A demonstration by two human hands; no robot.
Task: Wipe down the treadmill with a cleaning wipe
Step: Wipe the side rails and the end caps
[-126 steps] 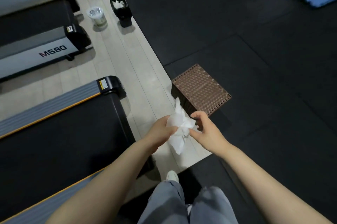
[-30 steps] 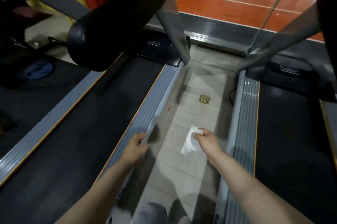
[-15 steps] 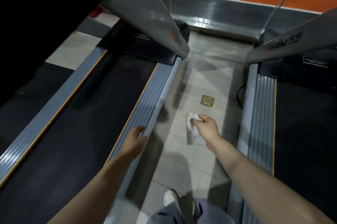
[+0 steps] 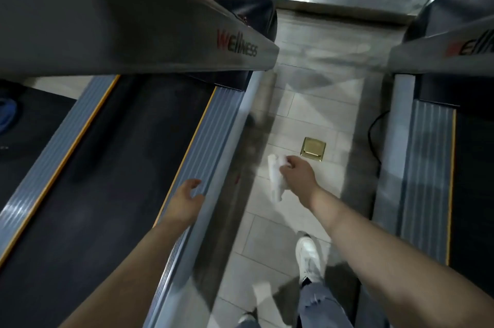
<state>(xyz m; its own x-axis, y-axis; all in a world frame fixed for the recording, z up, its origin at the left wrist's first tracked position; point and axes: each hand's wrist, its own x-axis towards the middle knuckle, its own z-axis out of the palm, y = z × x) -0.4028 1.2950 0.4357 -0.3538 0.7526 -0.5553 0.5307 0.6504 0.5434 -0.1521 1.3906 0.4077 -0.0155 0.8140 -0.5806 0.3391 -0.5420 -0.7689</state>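
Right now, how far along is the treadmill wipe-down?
Done: the cleaning wipe is out and pinched in the right hand, held over the floor tiles between two machines. In hand: the left hand hovers, fingers loose, over the left treadmill by its ribbed side rail. Left: the wiping itself; the wipe touches no treadmill surface.

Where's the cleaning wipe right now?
In the head view, the wipe hangs from the right hand over the tiled aisle between two treadmills, near a brass floor plate, not touching the left treadmill's side rail.
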